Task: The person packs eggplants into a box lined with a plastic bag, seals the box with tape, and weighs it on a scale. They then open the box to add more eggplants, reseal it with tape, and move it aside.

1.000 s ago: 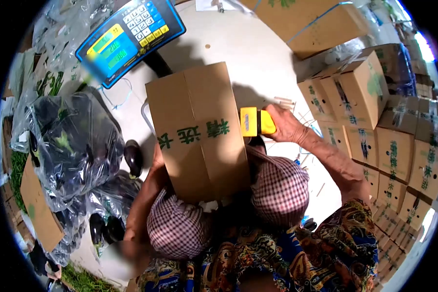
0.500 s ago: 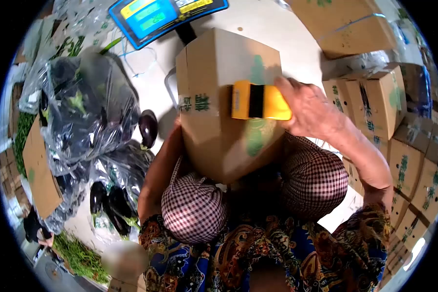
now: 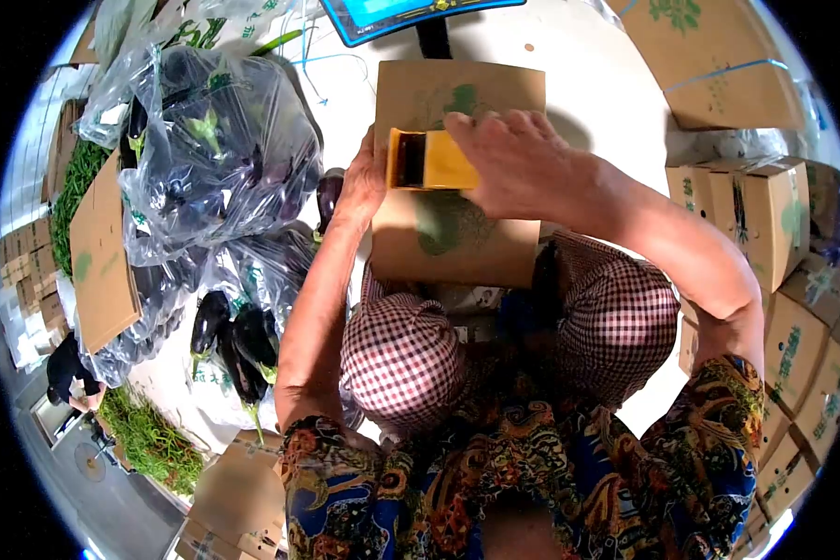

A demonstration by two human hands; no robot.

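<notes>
Two hands: right hand (image 3: pixel 518 163) grips a yellow tape dispenser (image 3: pixel 429 161) on a cardboard box (image 3: pixel 457 243), left hand (image 3: pixel 364 182) clasps its edge; eggplant bags (image 3: pixel 219 154), cartons (image 3: pixel 765 215) crowd the floor (image 3: pixel 588 84).

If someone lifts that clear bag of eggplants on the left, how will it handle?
Probably floppy: the clear bag is thin, crumpled film. Likely heavy, since it bulges with many eggplants. The load may shift and sag, so support underneath seems wise.

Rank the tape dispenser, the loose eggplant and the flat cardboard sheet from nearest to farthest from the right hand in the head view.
1. Tape dispenser: held in the right hand.
2. Loose eggplant: left of the box.
3. Cardboard sheet: far left.
</notes>
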